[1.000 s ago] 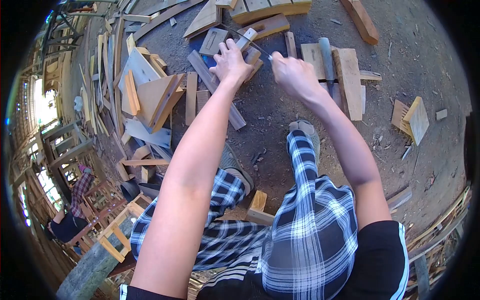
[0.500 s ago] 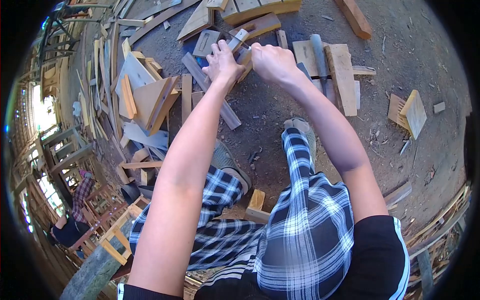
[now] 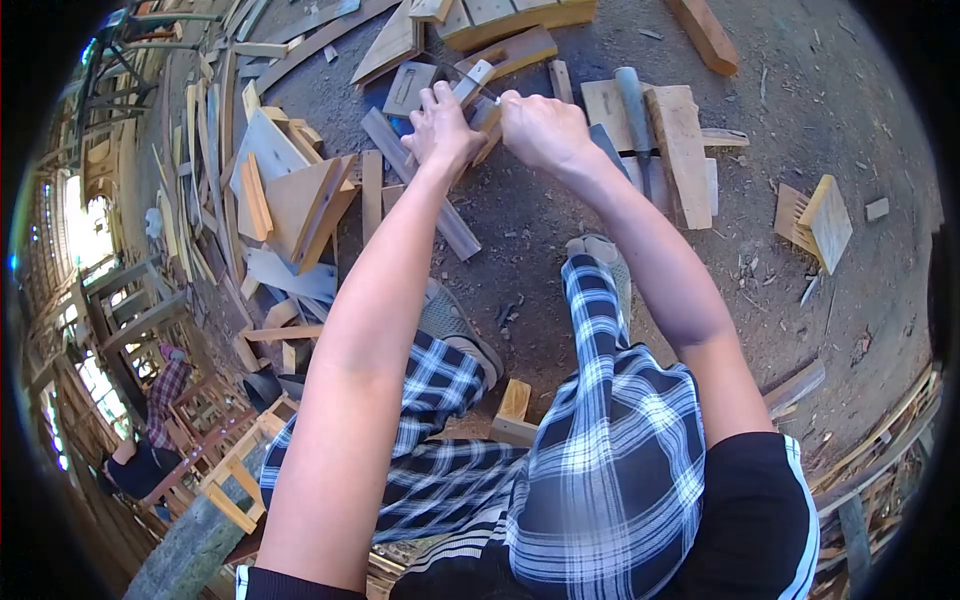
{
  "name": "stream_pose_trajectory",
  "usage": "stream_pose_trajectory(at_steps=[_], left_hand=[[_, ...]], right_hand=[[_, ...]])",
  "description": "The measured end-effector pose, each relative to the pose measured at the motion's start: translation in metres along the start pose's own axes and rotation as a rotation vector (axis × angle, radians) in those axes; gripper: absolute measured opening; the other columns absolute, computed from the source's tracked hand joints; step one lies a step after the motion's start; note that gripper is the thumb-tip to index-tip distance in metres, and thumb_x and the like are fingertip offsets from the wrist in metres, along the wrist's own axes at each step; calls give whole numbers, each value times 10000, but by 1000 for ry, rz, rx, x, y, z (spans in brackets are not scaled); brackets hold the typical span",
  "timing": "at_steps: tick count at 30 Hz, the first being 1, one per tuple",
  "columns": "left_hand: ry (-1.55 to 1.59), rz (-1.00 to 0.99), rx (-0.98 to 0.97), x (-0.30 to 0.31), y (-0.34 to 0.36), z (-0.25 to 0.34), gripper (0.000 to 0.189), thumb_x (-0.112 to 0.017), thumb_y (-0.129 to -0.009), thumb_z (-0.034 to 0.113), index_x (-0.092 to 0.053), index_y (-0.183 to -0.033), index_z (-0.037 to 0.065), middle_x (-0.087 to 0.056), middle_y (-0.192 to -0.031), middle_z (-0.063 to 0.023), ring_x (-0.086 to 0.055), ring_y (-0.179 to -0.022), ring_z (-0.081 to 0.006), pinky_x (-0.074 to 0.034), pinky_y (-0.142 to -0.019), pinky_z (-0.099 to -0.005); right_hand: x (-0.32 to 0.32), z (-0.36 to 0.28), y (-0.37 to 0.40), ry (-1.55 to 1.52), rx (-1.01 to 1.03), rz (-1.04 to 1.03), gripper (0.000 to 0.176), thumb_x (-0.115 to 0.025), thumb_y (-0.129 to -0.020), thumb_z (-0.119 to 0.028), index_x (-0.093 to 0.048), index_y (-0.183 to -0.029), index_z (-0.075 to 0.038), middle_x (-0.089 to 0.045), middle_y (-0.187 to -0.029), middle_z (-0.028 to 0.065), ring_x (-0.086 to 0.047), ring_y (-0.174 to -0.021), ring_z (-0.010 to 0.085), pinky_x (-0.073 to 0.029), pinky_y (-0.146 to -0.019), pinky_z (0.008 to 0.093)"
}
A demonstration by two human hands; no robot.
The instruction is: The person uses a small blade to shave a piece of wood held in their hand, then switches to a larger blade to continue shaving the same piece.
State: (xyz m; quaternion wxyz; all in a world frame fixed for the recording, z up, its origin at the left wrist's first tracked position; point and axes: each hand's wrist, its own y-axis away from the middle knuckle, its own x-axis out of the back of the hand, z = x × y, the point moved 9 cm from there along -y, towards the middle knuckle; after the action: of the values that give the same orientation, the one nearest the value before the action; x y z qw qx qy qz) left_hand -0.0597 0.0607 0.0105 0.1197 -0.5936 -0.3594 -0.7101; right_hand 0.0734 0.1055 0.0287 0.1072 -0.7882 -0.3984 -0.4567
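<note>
Ground-level wood layout, thin tool at pale strip

Left hand (image 3: 440, 128) is spreading its fingers by a squared, pale wood strip (image 3: 473, 82); right hand (image 3: 545, 130) is fisting around the end of a thin tool (image 3: 487, 92), which is crossing near the strip; slotted greyish block (image 3: 408, 89) is lying beyond the left hand; rough, tapered wood block (image 3: 681, 158) is flanking a cylindrical handle (image 3: 632, 105).

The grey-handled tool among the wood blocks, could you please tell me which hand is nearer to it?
Right. The right hand is a little left of the grey-handled tool; the left hand is farther left, beyond the right one.
</note>
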Motion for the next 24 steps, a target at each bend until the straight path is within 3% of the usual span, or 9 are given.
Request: stream_pose_trajectory(at_steps=[2,7,15,20,24], left_hand=[[-5,2,6,1,4,1,930,-879,-644,311,-341,-1375,113,-434,-1378,-128,-479,-1267,-390,-443,-967,-606],[2,40,-9,2,4,2,903,-881,-649,306,-360,-1361,110,-426,-1385,-120,-477,-1272,-376,-445,-968,-600],[-8,42,-17,2,1,1,859,-882,-635,279,-396,-1323,113,-449,-1355,-96,-497,-1246,-358,-448,-936,-594],[11,45,-38,5,7,3,874,-870,-668,297,-368,-1359,113,-430,-1386,-118,-483,-1260,-385,-452,-962,-586],[-6,59,-33,5,6,4,875,-874,-664,295,-374,-1357,110,-438,-1379,-122,-479,-1265,-384,-450,-964,-589]], right_hand=[[2,4,12,-2,37,59,217,-447,-916,-155,-600,-956,-7,-707,-853,225,-710,-796,385,-567,-683,487],[15,25,88,44,-149,-147,210,-429,-916,-141,-578,-956,2,-697,-808,234,-704,-773,398,-562,-678,490],[3,-3,-4,4,-23,1,243,-451,-912,-151,-622,-991,2,-712,-918,224,-711,-876,368,-565,-754,468],[14,15,68,-4,-76,-45,174,-451,-914,-131,-569,-919,-3,-696,-778,233,-709,-741,387,-564,-647,493],[18,21,87,31,-103,-76,174,-440,-914,-116,-560,-935,8,-694,-766,232,-709,-739,387,-562,-647,496]])
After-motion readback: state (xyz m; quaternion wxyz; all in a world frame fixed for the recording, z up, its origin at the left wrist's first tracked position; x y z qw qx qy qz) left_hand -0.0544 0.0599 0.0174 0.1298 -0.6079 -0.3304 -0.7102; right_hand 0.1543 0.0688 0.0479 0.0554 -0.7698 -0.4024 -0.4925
